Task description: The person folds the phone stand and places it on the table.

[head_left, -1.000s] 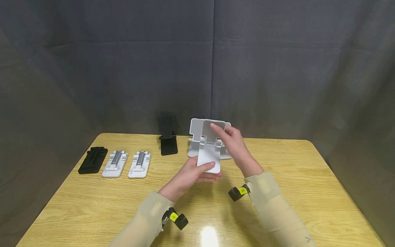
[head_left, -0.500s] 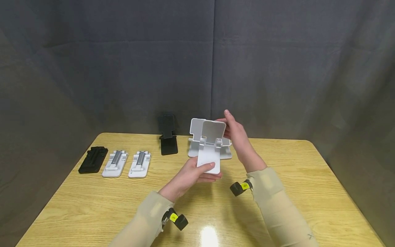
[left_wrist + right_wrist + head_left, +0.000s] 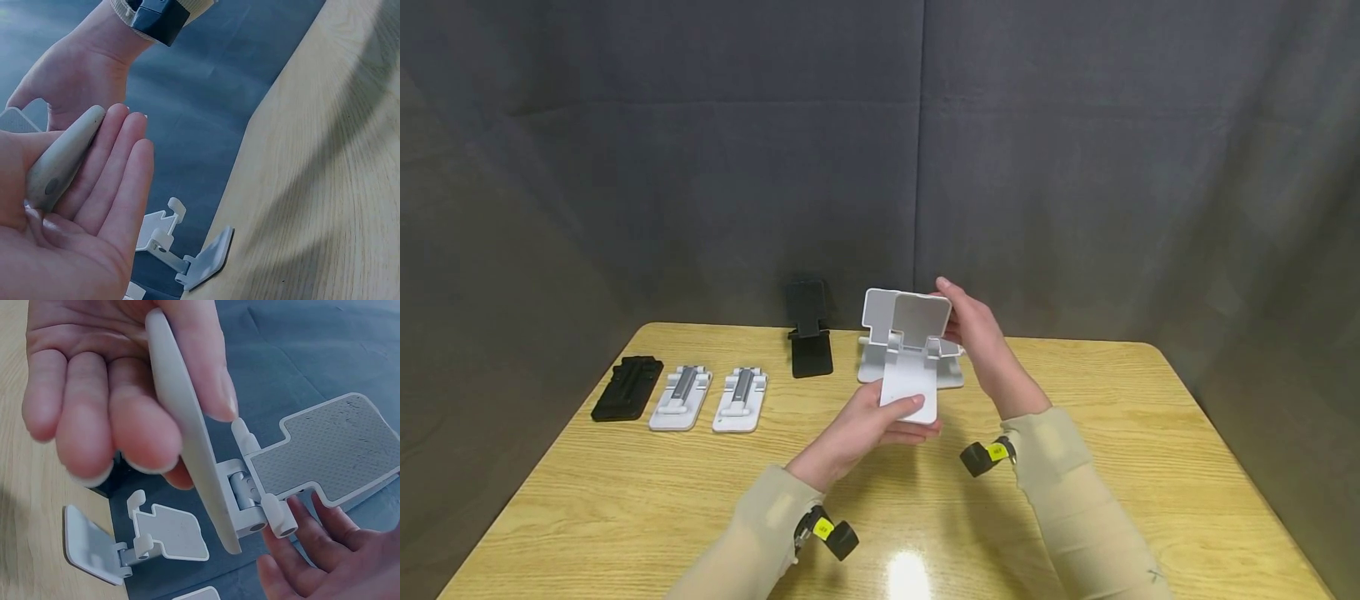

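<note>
My left hand (image 3: 865, 417) grips the base of an unfolded white phone stand (image 3: 910, 379) above the table, thumb on the front and fingers behind. The stand's grey-padded top plate (image 3: 337, 450) is swung up from the hinge, as the right wrist view shows. My right hand (image 3: 988, 346) is at the right edge of that plate, fingers behind it and thumb pointing up. In the left wrist view the base (image 3: 65, 159) lies edge-on across the left palm.
Behind the held stand, unfolded white phone stands (image 3: 877, 312) stand on the table (image 3: 1075, 467), partly hidden. An unfolded black stand (image 3: 809, 333) is left of them. Further left lie two folded white stands (image 3: 681, 400) and a folded black stand (image 3: 627, 389). A dark curtain (image 3: 1075, 167) hangs behind.
My right hand has moved off the front of the top plate to its right edge, its thumb now away from the plate's face. The left hand keeps its grip on the base.
</note>
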Action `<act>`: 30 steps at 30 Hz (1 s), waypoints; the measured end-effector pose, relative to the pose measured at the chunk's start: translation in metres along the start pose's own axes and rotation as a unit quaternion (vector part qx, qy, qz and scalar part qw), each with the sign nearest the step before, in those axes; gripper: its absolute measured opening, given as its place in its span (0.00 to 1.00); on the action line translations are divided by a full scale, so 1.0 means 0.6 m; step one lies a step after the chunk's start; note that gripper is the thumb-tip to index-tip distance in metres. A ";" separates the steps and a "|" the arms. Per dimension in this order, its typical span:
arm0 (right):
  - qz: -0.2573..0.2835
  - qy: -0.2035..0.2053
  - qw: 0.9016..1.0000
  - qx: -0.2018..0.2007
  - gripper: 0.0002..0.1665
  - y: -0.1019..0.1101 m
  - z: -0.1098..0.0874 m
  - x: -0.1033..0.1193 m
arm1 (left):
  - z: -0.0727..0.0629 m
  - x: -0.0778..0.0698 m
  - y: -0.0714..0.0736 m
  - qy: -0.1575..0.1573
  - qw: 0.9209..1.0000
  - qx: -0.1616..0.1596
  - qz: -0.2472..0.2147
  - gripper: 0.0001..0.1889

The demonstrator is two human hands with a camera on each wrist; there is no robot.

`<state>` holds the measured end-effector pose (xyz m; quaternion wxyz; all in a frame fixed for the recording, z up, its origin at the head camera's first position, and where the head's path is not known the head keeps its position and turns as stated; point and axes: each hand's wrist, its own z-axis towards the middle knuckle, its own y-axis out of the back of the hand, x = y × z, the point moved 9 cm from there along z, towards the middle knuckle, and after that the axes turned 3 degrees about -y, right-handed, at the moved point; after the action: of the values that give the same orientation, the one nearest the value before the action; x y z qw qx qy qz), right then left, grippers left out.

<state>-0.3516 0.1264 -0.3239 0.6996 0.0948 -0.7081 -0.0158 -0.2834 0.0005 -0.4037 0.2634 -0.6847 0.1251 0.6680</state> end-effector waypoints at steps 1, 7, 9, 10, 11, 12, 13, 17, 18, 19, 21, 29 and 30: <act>0.000 -0.002 1.000 -0.001 0.41 0.001 0.000 -0.001 | 0.000 0.000 0.000 0.000 1.000 -0.001 0.001 0.18; 0.002 -0.002 1.000 -0.002 0.41 0.001 0.000 -0.005 | 0.000 -0.001 0.002 0.001 1.000 -0.008 0.004 0.18; 0.004 0.003 1.000 0.001 0.40 -0.001 0.000 -0.004 | 0.000 -0.001 0.003 0.003 1.000 -0.010 0.003 0.18; 0.004 0.006 1.000 0.003 0.39 -0.003 -0.001 -0.004 | 0.000 0.000 0.004 0.005 1.000 -0.011 0.002 0.18; 0.004 0.009 1.000 0.006 0.39 -0.004 -0.001 -0.003 | 0.000 0.000 0.005 0.006 1.000 -0.013 0.000 0.19; 0.004 0.010 1.000 0.008 0.38 -0.006 -0.001 -0.004 | 0.000 0.001 0.006 0.008 1.000 -0.015 0.000 0.19; 0.005 0.011 1.000 0.009 0.38 -0.007 -0.001 -0.004 | 0.001 0.001 0.008 0.009 1.000 -0.017 -0.001 0.19; 0.009 0.009 1.000 0.011 0.38 -0.010 -0.002 -0.008 | 0.002 0.001 0.012 0.012 1.000 -0.026 -0.004 0.20; 0.012 0.008 1.000 0.011 0.37 -0.010 -0.003 -0.009 | 0.002 0.001 0.013 0.012 1.000 -0.028 -0.005 0.20; 0.014 0.007 1.000 0.010 0.37 -0.011 -0.003 -0.010 | 0.002 0.001 0.014 0.012 0.999 -0.029 -0.007 0.20; 0.019 0.007 1.000 0.009 0.37 -0.011 -0.003 -0.011 | 0.002 0.000 0.014 0.012 0.999 -0.031 -0.009 0.20; 0.031 0.011 0.999 0.015 0.34 -0.019 -0.007 -0.015 | 0.002 -0.010 0.018 -0.003 0.999 -0.038 -0.010 0.20; 0.033 0.010 0.999 0.018 0.33 -0.021 -0.008 -0.016 | 0.002 -0.012 0.019 -0.006 0.999 -0.039 -0.010 0.20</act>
<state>-0.3454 0.1161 -0.3350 0.7050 0.0842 -0.7039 0.0214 -0.2908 -0.0095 -0.3989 0.2444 -0.6916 0.0906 0.6736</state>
